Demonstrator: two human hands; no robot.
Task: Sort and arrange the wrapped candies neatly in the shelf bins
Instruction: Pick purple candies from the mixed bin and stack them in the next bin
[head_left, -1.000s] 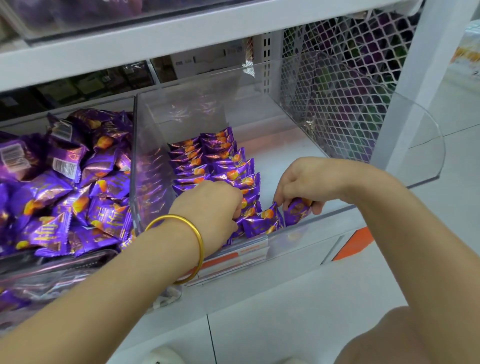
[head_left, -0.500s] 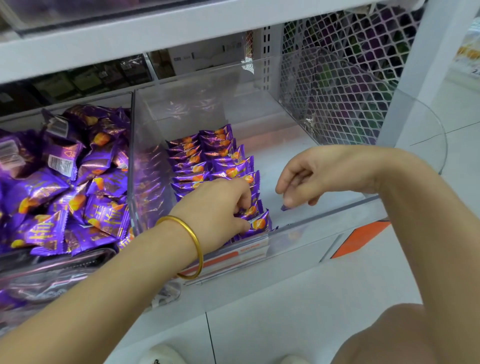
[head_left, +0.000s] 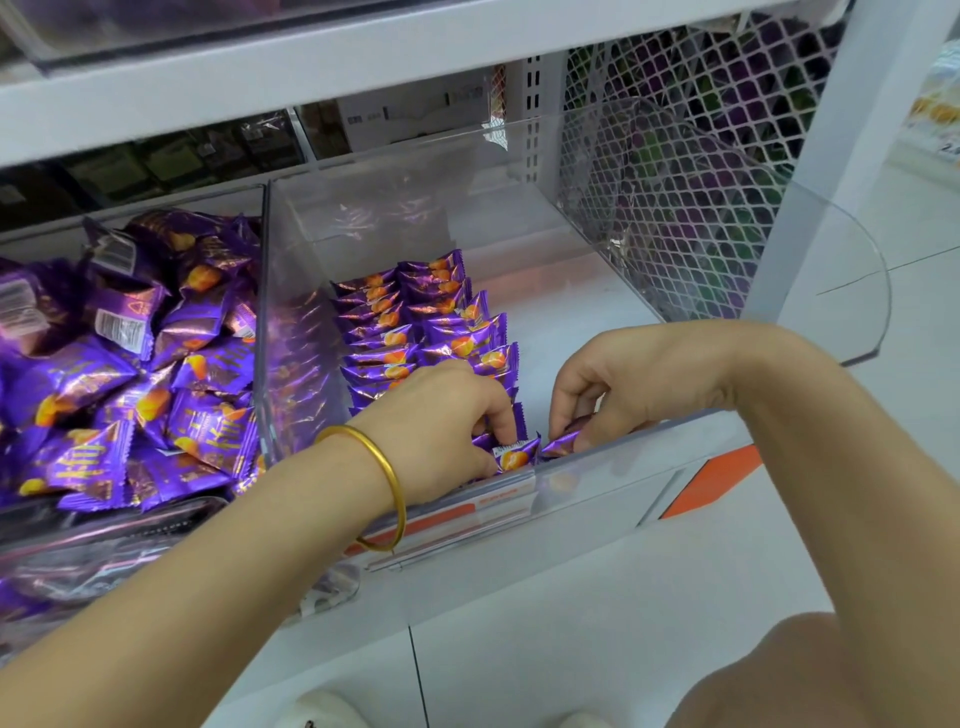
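Head view: just behind the clear bin's front wall (head_left: 639, 465), the left hand (head_left: 441, 415) pinches the front candy (head_left: 515, 457) of the neat rows (head_left: 415, 322), while the right hand (head_left: 615, 382), fingers clenched on a loose candy (head_left: 563, 444) beside it (half hidden), should seat it upright, snug against that row.

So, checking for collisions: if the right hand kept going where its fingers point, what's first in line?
Probably the front candy that the left hand holds; the right hand, pinching a second candy, points down and left at it, depth unclear.
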